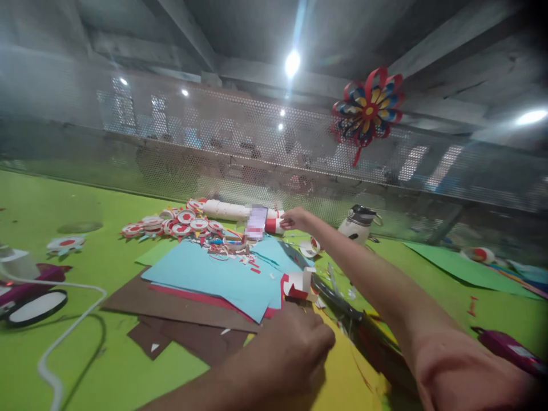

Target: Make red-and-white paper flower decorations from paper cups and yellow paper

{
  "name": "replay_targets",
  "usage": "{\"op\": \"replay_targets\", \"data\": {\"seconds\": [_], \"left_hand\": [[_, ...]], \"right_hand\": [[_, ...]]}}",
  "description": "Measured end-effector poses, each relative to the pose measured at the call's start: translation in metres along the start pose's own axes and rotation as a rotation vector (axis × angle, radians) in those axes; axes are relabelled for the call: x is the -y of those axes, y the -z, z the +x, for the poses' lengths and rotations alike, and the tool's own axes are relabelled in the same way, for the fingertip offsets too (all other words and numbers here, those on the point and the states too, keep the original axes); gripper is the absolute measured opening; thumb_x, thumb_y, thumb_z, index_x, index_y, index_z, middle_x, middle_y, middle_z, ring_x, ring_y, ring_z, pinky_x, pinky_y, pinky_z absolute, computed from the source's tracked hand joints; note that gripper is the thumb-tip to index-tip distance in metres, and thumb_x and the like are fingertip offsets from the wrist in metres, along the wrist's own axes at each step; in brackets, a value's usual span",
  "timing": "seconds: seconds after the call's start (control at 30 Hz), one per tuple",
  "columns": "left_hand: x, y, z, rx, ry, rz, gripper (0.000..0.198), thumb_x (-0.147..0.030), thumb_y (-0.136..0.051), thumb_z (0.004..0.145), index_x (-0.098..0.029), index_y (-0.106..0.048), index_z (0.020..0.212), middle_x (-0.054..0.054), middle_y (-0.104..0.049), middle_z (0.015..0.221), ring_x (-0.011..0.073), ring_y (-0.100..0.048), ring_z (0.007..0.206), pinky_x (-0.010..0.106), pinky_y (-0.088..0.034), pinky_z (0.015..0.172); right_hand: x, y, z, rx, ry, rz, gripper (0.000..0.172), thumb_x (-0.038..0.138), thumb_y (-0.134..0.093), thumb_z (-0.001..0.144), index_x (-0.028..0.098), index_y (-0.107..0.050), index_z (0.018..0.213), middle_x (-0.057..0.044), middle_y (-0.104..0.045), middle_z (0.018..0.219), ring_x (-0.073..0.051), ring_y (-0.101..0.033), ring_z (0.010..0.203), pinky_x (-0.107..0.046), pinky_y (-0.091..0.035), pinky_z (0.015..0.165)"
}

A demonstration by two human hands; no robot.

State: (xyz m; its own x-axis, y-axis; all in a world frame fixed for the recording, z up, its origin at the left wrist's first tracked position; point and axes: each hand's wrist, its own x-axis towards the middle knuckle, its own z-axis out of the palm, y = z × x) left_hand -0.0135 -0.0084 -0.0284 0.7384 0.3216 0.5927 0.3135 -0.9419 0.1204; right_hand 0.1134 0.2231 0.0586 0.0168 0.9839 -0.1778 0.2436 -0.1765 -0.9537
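My right hand (294,218) reaches far across the green table (51,200), its fingers closed on the red end of a white paper roll (233,210) lying near the mesh wall. My left hand (287,345) rests in a loose fist on the yellow sheet (342,377) at the near edge, beside a pile of light blue paper (222,277) on red and brown sheets (171,308). What that fist holds, if anything, is hidden. A small red and white paper piece (299,284) stands just beyond the left hand.
Several red and white paper rosettes (171,224) lie in a row at the back. A white jar (358,224) stands to the right. A glue gun with white cord (25,291) lies at left, another pink tool (507,347) at right. A paper flower (368,108) hangs on the mesh wall.
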Motion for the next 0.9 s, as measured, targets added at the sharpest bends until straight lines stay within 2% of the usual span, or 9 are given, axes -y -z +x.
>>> {"op": "replay_targets", "data": {"seconds": [0.1, 0.2, 0.27, 0.33, 0.4, 0.5, 0.63, 0.8, 0.9], "left_hand": [[0.005, 0.008, 0.002, -0.059, 0.128, -0.126, 0.017, -0.01, -0.045, 0.08, -0.018, -0.056, 0.07, 0.004, -0.06, 0.067, 0.0157, -0.052, 0.063, 0.026, -0.033, 0.056], [0.016, 0.011, 0.005, -0.125, 0.362, -0.26, 0.021, -0.015, -0.044, 0.085, -0.019, -0.06, 0.072, 0.003, -0.062, 0.068, 0.0147, -0.054, 0.062, 0.025, -0.037, 0.059], [0.026, 0.012, 0.005, -0.206, 0.508, -0.27, 0.021, -0.02, -0.044, 0.086, -0.019, -0.062, 0.074, 0.002, -0.064, 0.069, 0.0148, -0.056, 0.064, 0.025, -0.038, 0.06], [0.037, 0.012, 0.006, -0.28, 0.615, -0.285, 0.021, -0.025, -0.045, 0.086, -0.018, -0.064, 0.079, 0.001, -0.066, 0.068, 0.0144, -0.059, 0.065, 0.025, -0.041, 0.063], [0.048, 0.012, 0.006, -0.302, 0.705, -0.263, 0.023, -0.029, -0.046, 0.086, -0.017, -0.065, 0.083, 0.001, -0.066, 0.066, 0.0139, -0.061, 0.064, 0.024, -0.044, 0.066], [0.062, 0.01, 0.007, -0.269, 0.764, -0.176, 0.029, -0.031, -0.041, 0.087, -0.014, -0.064, 0.092, 0.003, -0.069, 0.075, 0.0146, -0.063, 0.069, 0.024, -0.047, 0.068], [0.068, 0.008, 0.004, -0.185, 0.766, -0.023, 0.031, -0.028, -0.042, 0.085, -0.014, -0.063, 0.103, 0.009, -0.069, 0.098, 0.0186, -0.063, 0.089, 0.027, -0.046, 0.077], [0.063, 0.006, 0.0, 0.111, 0.759, 0.139, 0.022, -0.031, -0.052, 0.078, -0.018, -0.069, 0.083, 0.009, -0.07, 0.082, 0.024, -0.064, 0.079, 0.03, -0.045, 0.067], [0.062, 0.009, 0.0, 0.205, 0.778, 0.225, 0.027, -0.034, -0.046, 0.081, -0.02, -0.069, 0.086, 0.01, -0.071, 0.085, 0.0257, -0.064, 0.081, 0.031, -0.045, 0.067]], "right_hand": [[-0.003, 0.031, -0.032, -0.014, 0.041, -0.029, 0.031, 0.031, -0.056, 0.09, 0.014, -0.055, 0.116, -0.009, -0.059, 0.114, -0.02, -0.061, 0.095, -0.039, -0.053, 0.08], [-0.02, 0.056, -0.076, -0.046, 0.131, -0.044, 0.015, 0.022, -0.062, 0.087, 0.009, -0.063, 0.093, -0.008, -0.067, 0.086, -0.014, -0.063, 0.072, -0.028, -0.053, 0.067], [-0.036, 0.067, -0.108, -0.07, 0.195, -0.054, 0.009, 0.017, -0.066, 0.082, 0.009, -0.065, 0.08, -0.007, -0.067, 0.071, -0.012, -0.061, 0.061, -0.025, -0.052, 0.061], [-0.052, 0.073, -0.136, -0.097, 0.249, -0.072, 0.01, 0.018, -0.069, 0.079, 0.01, -0.065, 0.075, -0.006, -0.067, 0.066, -0.011, -0.061, 0.057, -0.024, -0.052, 0.059], [-0.067, 0.075, -0.156, -0.121, 0.294, -0.1, 0.013, 0.022, -0.071, 0.076, 0.01, -0.066, 0.073, -0.005, -0.066, 0.062, -0.011, -0.06, 0.054, -0.024, -0.051, 0.057], [-0.088, 0.074, -0.17, -0.16, 0.37, -0.156, 0.018, 0.029, -0.07, 0.075, 0.011, -0.066, 0.073, -0.003, -0.065, 0.059, -0.011, -0.058, 0.051, -0.025, -0.05, 0.055], [-0.111, 0.072, -0.168, -0.271, 0.499, -0.271, 0.021, 0.032, -0.061, 0.078, 0.013, -0.066, 0.071, -0.001, -0.061, 0.054, -0.011, -0.054, 0.049, -0.025, -0.046, 0.053], [-0.124, 0.081, -0.169, -0.32, 0.601, -0.493, 0.014, 0.026, -0.062, 0.073, 0.014, -0.07, 0.069, -0.002, -0.066, 0.06, -0.014, -0.057, 0.055, -0.025, -0.042, 0.054], [-0.123, 0.084, -0.173, -0.316, 0.642, -0.601, 0.013, 0.022, -0.061, 0.074, 0.014, -0.072, 0.07, -0.004, -0.07, 0.067, -0.016, -0.06, 0.061, -0.026, -0.042, 0.057]]}}
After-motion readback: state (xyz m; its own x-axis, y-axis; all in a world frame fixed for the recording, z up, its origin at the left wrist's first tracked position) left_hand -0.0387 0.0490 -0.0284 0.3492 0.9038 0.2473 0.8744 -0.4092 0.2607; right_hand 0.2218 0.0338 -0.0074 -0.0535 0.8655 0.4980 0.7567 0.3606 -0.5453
